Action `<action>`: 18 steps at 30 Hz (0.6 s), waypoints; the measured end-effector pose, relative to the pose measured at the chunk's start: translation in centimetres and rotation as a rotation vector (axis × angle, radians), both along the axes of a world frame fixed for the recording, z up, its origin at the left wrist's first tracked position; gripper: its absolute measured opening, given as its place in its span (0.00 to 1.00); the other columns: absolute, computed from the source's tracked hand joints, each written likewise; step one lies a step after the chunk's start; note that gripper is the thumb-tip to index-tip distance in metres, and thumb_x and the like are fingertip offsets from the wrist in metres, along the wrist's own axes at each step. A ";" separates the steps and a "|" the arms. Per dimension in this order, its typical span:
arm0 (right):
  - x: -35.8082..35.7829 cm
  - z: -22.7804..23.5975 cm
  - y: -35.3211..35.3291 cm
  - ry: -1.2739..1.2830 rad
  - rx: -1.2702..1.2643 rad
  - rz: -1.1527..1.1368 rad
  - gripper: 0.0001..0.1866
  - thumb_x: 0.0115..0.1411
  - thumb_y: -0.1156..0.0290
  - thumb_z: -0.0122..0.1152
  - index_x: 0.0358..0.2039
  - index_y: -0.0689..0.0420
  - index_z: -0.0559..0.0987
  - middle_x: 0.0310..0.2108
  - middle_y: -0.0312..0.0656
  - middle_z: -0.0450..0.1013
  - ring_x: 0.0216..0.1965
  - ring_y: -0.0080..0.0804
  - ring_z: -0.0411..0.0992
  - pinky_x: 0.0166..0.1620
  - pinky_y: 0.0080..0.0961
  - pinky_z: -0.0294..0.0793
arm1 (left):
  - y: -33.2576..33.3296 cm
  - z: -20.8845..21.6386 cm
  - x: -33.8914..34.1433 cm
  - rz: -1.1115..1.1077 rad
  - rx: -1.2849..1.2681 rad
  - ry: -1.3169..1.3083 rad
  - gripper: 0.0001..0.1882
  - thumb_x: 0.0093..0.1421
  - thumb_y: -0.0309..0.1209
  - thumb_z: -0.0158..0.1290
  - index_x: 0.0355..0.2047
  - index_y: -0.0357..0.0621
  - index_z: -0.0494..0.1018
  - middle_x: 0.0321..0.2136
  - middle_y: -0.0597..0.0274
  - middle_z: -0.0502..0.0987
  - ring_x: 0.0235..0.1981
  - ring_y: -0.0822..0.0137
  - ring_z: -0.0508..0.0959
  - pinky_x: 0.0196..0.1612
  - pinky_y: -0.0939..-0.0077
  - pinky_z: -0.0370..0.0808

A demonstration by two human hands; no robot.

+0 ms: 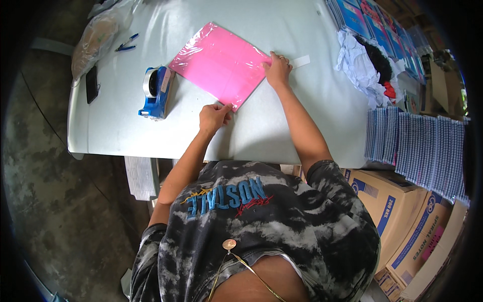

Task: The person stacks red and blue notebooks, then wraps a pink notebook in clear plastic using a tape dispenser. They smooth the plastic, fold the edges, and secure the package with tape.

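A flat pink pack in shiny clear plastic lies at an angle on the white table. My left hand is closed, its thumb and fingers pinching the pack's near corner. At the pack's right corner, my right hand grips the edge, thumb on top; some of its fingertips are hidden. Just beyond those fingers a white strip lies on the table. Left of the pack stands a blue tape dispenser with a roll of clear tape.
At the left are a dark phone, blue pens and a clear plastic bag. Crumpled white paper and stacked blue-covered notebooks lie at the right. Spiral notebooks stand in rows near cardboard boxes.
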State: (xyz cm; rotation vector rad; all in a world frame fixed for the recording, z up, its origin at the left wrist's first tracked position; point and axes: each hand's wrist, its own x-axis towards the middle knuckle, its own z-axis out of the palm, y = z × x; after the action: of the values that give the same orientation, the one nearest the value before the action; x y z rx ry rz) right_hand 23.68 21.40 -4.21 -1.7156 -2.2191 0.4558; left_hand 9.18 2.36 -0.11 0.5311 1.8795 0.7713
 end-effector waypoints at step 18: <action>0.7 -0.1 4.1 0.377 -0.321 -0.065 0.35 0.42 0.72 0.68 0.53 0.58 0.64 0.43 0.55 0.67 0.46 0.45 0.66 0.48 0.32 0.68 | 0.1 0.4 -0.1 0.013 -0.021 -0.025 0.16 0.53 0.38 0.58 0.20 0.35 0.75 0.17 0.59 0.76 0.15 0.74 0.74 0.20 0.81 0.73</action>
State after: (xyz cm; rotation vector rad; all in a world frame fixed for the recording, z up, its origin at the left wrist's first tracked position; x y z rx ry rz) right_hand 24.40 25.46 -4.27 -1.6710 -1.8901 1.0706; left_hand 9.12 2.46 0.30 0.4944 1.8674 0.7624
